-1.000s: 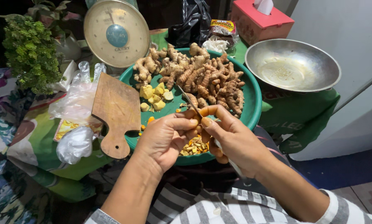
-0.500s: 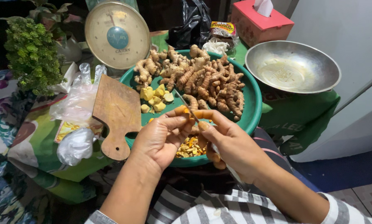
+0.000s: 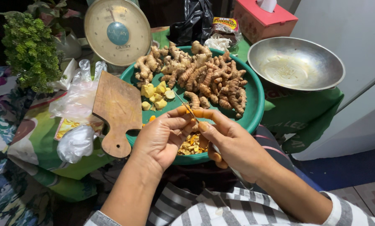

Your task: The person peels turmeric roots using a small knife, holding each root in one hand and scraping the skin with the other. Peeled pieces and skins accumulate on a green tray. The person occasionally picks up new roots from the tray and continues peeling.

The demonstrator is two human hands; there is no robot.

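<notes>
My left hand (image 3: 161,138) pinches one end of an orange peeled turmeric root (image 3: 205,113) over the front of a round green tray (image 3: 254,109). My right hand (image 3: 232,142) grips a thin knife (image 3: 184,104) whose blade lies against the root, thumb pressed beside it. Orange peelings (image 3: 190,146) lie in the tray under my hands. A heap of unpeeled turmeric and ginger roots (image 3: 204,75) fills the tray's far half, with yellow cut chunks (image 3: 155,94) at its left.
A wooden cutting board (image 3: 118,111) leans on the tray's left rim. Behind stand a dial kitchen scale (image 3: 117,32), a steel bowl (image 3: 295,62), a red tissue box (image 3: 263,19) and a leafy plant (image 3: 30,50). Clear plastic bags (image 3: 75,121) lie left.
Both hands have shifted slightly as they work along the root; the knife tip now points up and away toward the pile. The rest stays put.
</notes>
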